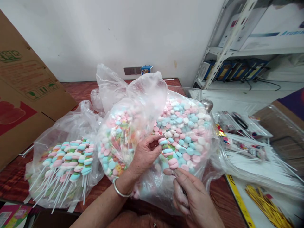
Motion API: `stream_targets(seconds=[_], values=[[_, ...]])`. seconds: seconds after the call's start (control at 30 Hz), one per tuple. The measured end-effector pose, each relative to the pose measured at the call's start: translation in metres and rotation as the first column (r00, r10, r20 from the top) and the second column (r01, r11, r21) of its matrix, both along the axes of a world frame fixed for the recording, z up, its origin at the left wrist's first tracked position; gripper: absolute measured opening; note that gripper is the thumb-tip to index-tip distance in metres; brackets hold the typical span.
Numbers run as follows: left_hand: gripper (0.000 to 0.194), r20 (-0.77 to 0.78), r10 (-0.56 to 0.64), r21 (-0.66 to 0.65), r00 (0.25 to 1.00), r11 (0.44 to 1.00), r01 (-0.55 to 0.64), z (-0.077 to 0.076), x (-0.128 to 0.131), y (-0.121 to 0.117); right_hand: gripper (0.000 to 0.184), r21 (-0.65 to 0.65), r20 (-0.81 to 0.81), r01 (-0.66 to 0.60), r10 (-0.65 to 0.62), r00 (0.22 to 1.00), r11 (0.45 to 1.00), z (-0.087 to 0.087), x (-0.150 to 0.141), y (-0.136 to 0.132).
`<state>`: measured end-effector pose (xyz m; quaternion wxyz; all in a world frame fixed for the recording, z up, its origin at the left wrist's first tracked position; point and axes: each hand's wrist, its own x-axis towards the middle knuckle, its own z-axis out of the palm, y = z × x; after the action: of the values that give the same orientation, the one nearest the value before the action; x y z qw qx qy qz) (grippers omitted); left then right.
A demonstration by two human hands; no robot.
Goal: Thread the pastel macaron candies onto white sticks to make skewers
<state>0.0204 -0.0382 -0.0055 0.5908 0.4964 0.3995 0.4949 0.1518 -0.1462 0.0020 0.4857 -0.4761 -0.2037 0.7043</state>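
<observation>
A candy skewer (168, 153) of pink, blue, white and green pieces is held upright, slightly tilted, between my hands. My left hand (147, 151), with a silver bangle at its wrist, pinches the top pink-and-white piece between thumb and fingers. Below the lowest pink piece, the thumb and forefinger of my right hand (190, 191) close on the skewer's lower end; the stick itself is mostly hidden. Behind them lies a large clear plastic bag (209, 148) of loose pastel candies (184, 144). Finished-looking candy skewers (71, 156) with white sticks rest in a pile at the left.
Another clear bag (111, 126) holds candies and coloured gummies. A cardboard box (26, 79) stands at the left. White sticks (256, 163), packets and black-handled scissors (239, 120) lie at the right, with gold twist ties (268, 205) nearer me. A metal shelf (249, 52) stands behind.
</observation>
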Motion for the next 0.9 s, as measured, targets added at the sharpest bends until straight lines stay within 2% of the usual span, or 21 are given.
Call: stream_targets(seconds=[0.13,0.3,0.4,0.47,0.53,0.63,0.77,0.83,0.9], values=[[0.031,-0.005,0.010,0.001,1.000,1.000,-0.010,0.000,0.001,0.000,0.051,0.012,0.040,0.021,-0.021,0.999,1.000,0.003,-0.009,0.002],[0.029,0.020,0.029,0.001,0.999,1.000,-0.029,-0.006,0.002,-0.002,0.048,0.098,0.107,0.038,-0.048,0.993,0.994,-0.006,-0.019,0.006],[0.034,0.101,0.015,-0.034,0.995,0.999,-0.012,-0.004,0.003,-0.006,0.049,0.197,0.297,0.004,-0.063,0.953,0.980,-0.011,-0.023,0.008],[0.037,0.213,0.028,-0.131,0.977,0.991,0.000,0.004,0.006,-0.009,0.046,0.316,0.503,-0.033,-0.138,0.853,0.948,-0.015,-0.025,0.009],[0.038,0.320,0.093,-0.258,0.943,0.966,-0.008,0.015,0.010,-0.011,0.041,0.424,0.673,-0.110,-0.231,0.703,0.899,-0.020,-0.028,0.008],[0.034,0.388,0.173,-0.394,0.905,0.919,-0.007,0.032,0.017,-0.014,0.040,0.472,0.828,-0.257,-0.323,0.458,0.844,-0.030,-0.033,0.005],[0.025,0.408,0.163,-0.426,0.898,0.904,0.030,0.038,0.021,-0.018,0.041,0.465,0.883,-0.375,-0.448,0.137,0.802,-0.037,-0.037,0.002],[0.025,0.393,0.167,-0.399,0.904,0.917,0.004,0.033,0.022,-0.022,0.040,0.437,0.885,-0.421,-0.464,0.044,0.795,-0.036,-0.037,0.003],[0.030,0.360,0.194,-0.370,0.913,0.927,-0.051,0.028,0.024,-0.026,0.038,0.410,0.887,-0.451,-0.462,-0.004,0.792,-0.034,-0.036,0.004]])
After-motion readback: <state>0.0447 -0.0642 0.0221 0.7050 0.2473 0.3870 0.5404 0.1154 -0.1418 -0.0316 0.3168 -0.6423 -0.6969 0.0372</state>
